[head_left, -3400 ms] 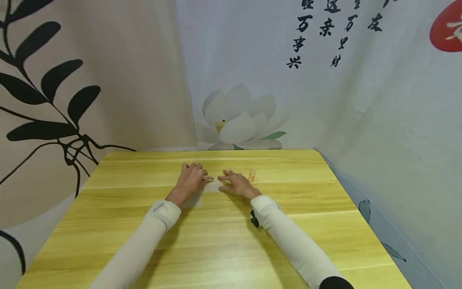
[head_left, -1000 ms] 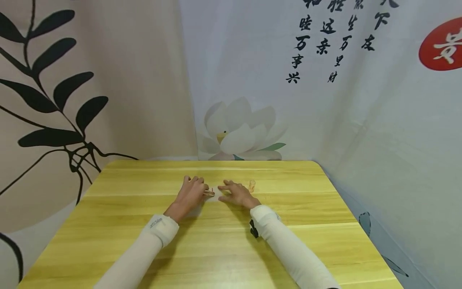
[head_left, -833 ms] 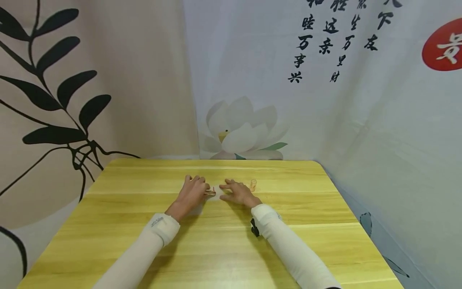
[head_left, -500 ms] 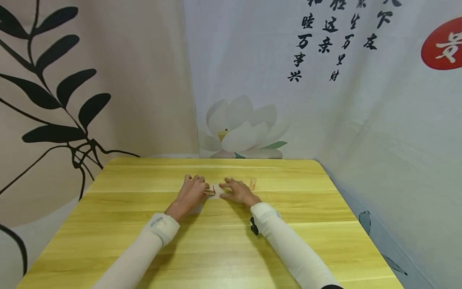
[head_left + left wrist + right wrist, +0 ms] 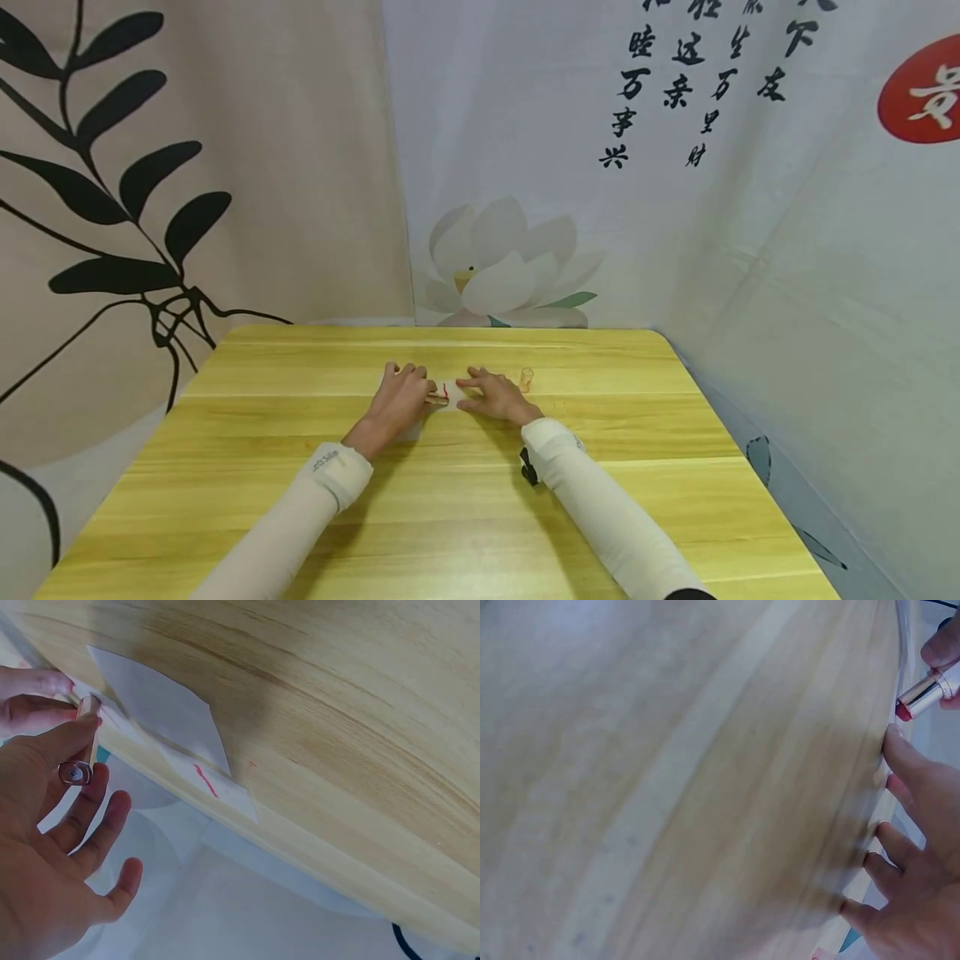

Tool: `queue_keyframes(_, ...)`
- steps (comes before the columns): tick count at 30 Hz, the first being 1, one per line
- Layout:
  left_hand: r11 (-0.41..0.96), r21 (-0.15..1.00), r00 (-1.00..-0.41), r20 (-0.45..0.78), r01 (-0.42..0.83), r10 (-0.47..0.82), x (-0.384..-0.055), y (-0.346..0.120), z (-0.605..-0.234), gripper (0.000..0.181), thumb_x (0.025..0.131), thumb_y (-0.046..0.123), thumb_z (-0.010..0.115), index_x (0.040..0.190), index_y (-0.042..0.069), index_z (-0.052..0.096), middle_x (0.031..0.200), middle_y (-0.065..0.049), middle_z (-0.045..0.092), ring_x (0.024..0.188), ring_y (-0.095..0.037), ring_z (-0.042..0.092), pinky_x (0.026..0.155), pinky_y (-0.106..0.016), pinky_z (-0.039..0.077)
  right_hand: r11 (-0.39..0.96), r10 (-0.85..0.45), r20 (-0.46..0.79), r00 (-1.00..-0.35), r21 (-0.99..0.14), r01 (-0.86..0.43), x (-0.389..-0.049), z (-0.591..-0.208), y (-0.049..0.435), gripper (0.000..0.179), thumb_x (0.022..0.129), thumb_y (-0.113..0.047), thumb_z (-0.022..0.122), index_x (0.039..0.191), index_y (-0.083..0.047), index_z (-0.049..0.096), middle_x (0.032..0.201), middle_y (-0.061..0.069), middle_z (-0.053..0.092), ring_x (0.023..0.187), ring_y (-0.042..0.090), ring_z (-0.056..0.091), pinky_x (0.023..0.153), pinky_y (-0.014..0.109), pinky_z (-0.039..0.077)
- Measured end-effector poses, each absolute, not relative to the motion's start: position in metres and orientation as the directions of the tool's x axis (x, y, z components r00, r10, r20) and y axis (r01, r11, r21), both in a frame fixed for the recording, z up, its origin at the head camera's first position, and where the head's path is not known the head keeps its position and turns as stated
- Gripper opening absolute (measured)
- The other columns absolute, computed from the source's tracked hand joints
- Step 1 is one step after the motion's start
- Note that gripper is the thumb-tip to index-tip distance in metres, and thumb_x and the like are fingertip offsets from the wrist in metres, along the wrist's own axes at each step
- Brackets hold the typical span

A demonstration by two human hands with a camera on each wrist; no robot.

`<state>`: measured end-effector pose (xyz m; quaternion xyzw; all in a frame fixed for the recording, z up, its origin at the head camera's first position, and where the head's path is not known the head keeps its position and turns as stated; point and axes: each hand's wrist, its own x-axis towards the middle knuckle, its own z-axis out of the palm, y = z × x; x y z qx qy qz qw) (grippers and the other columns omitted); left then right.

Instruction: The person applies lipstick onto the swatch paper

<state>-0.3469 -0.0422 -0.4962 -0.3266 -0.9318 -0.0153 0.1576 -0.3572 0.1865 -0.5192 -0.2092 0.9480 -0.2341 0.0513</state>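
Note:
My left hand (image 5: 400, 402) pinches a lipstick (image 5: 922, 697) between thumb and fingers, its other fingers spread loosely. The lipstick has a shiny metallic tube and a red tip, which points down near the white paper (image 5: 452, 403). A short red streak (image 5: 446, 390) shows on that paper, just beyond the tip. Fingers spread, my right hand (image 5: 497, 397) rests its fingertips at the paper's right side. In the left wrist view, another red streak (image 5: 205, 781) crosses a paper strip (image 5: 232, 796), and a second white sheet (image 5: 161, 701) lies beside it.
A small see-through, orange-tinted cylinder (image 5: 527, 380) stands beyond my right wrist. The yellow wooden table (image 5: 465, 517) has its far edge close behind both hands. Printed curtains (image 5: 510, 150) hang behind it.
A red streak has appeared on the paper since the earliest frame and grown longer over the last second. Both hands stay nearly in place; the head view has tilted slightly.

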Motion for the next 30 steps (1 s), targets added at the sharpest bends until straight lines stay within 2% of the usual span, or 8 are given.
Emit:
queue_keyframes(17, 0.784, -0.082, -0.729, 0.32, 0.615, 0.605, -0.341, -0.044, -0.494, 0.022, 0.083, 0.027, 0.09, 0.101, 0.016, 0.083, 0.093, -0.003, 0.07, 0.088, -0.026, 0.065, 0.087, -0.053, 0.044, 0.794, -0.425, 0.017, -0.905, -0.473, -0.382, -0.356, -0.519, 0.185, 0.051, 0.102, -0.034, 0.069, 0.147, -0.012, 0.06, 0.162, 0.02, 0.038, 0.152, 0.043, 0.031, 0.119, 0.067, 0.023)
queue_keyframes(25, 0.802, -0.065, -0.744, 0.336, 0.593, 0.577, -0.342, -0.053, -0.485, 0.029, 0.083, 0.023, 0.09, 0.108, 0.015, 0.08, 0.103, -0.004, 0.071, 0.097, -0.026, 0.066, 0.096, -0.057, 0.044, 0.799, -0.416, 0.01, -0.909, -0.474, -0.371, -0.355, -0.519, 0.182, 0.051, 0.102, -0.033, 0.068, 0.147, -0.011, 0.06, 0.163, 0.02, 0.037, 0.152, 0.04, 0.031, 0.12, 0.065, 0.023)
queue_keyframes(30, 0.814, -0.052, -0.745, 0.372, 0.579, 0.554, -0.34, -0.063, -0.48, 0.025, 0.082, 0.021, 0.09, 0.105, 0.015, 0.08, 0.1, -0.003, 0.071, 0.094, -0.026, 0.066, 0.094, -0.056, 0.043, 0.806, -0.41, 0.009, -0.912, -0.464, -0.367, -0.354, -0.519, 0.183, 0.051, 0.103, -0.031, 0.067, 0.149, -0.009, 0.058, 0.163, 0.021, 0.037, 0.152, 0.041, 0.031, 0.12, 0.064, 0.023)
